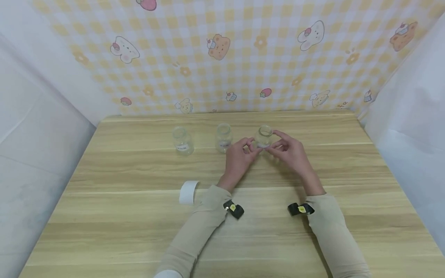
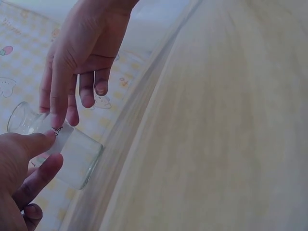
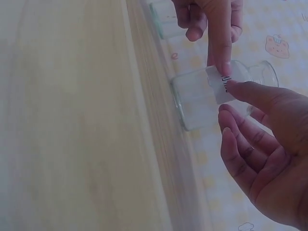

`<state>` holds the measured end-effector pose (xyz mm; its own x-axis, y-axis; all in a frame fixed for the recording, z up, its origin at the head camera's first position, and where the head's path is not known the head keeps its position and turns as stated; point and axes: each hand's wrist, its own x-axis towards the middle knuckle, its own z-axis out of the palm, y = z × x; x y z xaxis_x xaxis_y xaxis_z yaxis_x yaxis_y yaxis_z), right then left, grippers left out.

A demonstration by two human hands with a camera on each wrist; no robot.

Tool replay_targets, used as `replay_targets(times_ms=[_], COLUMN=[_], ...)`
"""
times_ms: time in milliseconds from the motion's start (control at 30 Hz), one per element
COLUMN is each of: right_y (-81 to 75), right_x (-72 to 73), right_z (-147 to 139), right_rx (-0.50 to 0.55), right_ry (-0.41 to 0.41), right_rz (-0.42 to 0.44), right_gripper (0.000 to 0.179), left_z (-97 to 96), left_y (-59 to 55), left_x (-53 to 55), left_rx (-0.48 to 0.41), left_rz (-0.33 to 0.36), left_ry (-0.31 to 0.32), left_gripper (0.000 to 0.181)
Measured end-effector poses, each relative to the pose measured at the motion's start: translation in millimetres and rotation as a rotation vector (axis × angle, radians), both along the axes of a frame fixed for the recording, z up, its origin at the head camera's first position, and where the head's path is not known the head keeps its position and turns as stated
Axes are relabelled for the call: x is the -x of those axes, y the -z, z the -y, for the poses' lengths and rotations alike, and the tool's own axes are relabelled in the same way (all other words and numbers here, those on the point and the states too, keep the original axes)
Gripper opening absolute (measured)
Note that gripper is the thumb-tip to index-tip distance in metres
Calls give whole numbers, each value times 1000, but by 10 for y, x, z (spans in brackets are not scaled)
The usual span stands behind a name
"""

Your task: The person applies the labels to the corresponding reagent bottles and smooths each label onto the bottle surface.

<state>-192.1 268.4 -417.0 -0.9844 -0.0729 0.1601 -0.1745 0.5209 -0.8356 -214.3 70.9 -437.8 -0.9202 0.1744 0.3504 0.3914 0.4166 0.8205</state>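
A clear glass jar (image 1: 263, 138) stands upright between both hands toward the back of the wooden table. It bears a white label (image 3: 219, 91) with dark print, partly hidden by the thumbs. My left hand (image 1: 240, 159) grips the jar from the left, its thumb pressing on the label. From the right, my right hand (image 1: 292, 153) holds the same jar, thumb on the label beside the other thumb and a finger near the rim. Two more labelled glass jars stand to the left: a middle jar (image 1: 223, 137) close to my left hand and a far-left jar (image 1: 182, 141).
A curled strip of white paper (image 1: 188, 192) lies on the wooden table (image 1: 121, 220), left of my left forearm. Behind the table's back edge hangs a yellow checked cloth (image 1: 243, 69) with cartoon prints. White sheets (image 1: 31, 135) flank both sides.
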Motion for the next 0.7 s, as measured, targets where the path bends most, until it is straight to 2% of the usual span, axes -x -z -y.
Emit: replay_targets(times_ms=[133, 467, 700], right_y=[12, 37, 24], right_x=[-4, -4, -11], right_z=[26, 44, 43], right_rx=[-1, -5, -4], right_ry=[13, 23, 30], right_rz=[-5, -3, 15], right_gripper=[70, 71, 73], left_z=[-4, 3, 3], left_y=[2, -10, 3], left_x=[-4, -16, -6], left_rx=[5, -1, -6], left_rz=[-15, 8, -11], left_ry=[-11, -13, -14], left_gripper=[34, 32, 32])
